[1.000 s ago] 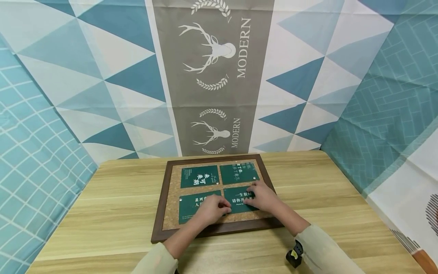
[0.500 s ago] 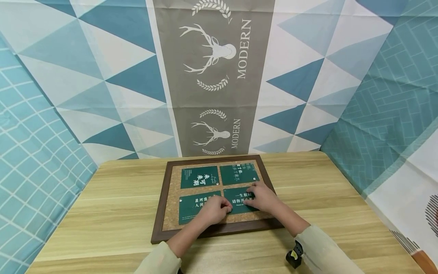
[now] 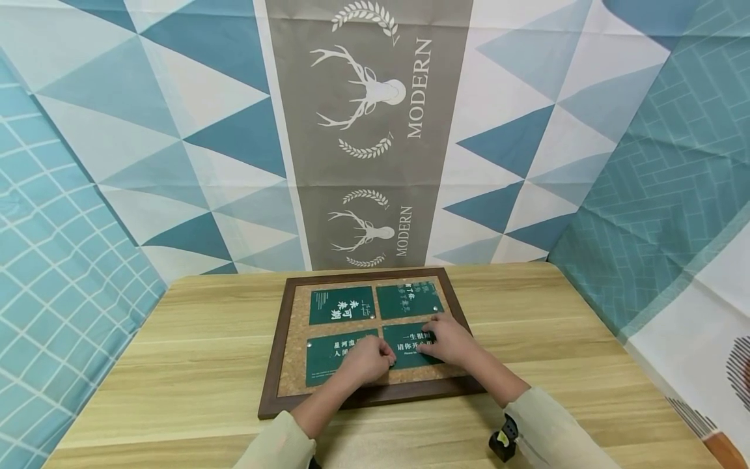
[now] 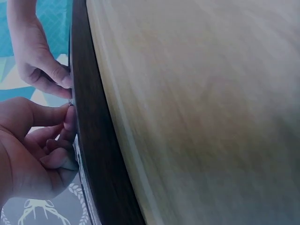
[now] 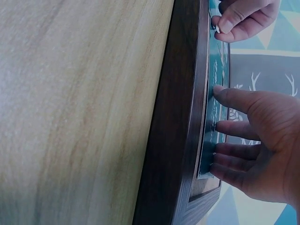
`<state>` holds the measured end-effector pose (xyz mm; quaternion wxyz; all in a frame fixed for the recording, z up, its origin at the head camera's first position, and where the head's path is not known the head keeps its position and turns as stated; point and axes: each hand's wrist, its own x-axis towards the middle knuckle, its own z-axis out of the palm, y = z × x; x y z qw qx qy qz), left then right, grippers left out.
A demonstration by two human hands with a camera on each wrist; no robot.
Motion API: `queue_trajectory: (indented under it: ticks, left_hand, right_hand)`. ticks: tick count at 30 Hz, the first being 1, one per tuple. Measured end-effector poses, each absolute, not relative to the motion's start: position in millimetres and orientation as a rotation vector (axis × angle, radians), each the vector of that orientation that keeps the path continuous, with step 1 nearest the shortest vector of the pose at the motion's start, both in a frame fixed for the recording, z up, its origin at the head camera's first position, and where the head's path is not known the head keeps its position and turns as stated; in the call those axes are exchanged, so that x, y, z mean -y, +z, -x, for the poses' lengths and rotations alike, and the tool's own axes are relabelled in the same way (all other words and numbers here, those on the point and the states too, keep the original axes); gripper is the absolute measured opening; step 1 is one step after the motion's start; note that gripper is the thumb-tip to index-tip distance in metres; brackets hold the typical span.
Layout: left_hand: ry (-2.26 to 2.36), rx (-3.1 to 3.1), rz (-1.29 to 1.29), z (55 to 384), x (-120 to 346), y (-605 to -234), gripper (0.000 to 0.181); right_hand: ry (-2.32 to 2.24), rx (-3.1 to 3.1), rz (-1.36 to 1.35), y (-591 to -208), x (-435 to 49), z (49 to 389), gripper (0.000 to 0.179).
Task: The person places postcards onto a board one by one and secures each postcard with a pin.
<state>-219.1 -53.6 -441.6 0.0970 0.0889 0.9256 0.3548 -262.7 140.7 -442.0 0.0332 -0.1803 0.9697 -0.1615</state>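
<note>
A cork board in a dark brown wooden frame lies on the table, bearing several green cards with white lettering. My left hand pinches a small light-coloured thumbtack between thumb and forefinger at the left edge of the lower-right card. My right hand rests its spread fingertips on that same card, holding it against the cork; the right wrist view shows those fingers nearly straight. Part of the lower-left card is hidden behind my left hand.
Round tacks sit on the upper-left card, the upper-right card and the lower-left card. A wood-grain table surrounds the frame. Patterned cloth hangs behind it. A small black device is on my right wrist.
My left hand shifts very slightly at the card's edge, its fingers staying together. The right hand keeps its place on the card. The head view tilts a little upward.
</note>
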Motion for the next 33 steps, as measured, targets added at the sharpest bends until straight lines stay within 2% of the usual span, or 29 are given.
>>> queue_trajectory:
  ticks: [21,33]
  left_hand:
    - [0.969,-2.698,-0.186,225.5,52.6,-435.2,0.014]
    - [0.861,-2.765,-0.170,224.7,47.2,-437.1,0.040]
  right_hand:
    - [-0.490,-2.976,0.591,-440.1,-139.3,262.0,0.045]
    - [-0.490,-2.975,0.566,-442.3,-139.5,262.3,0.045]
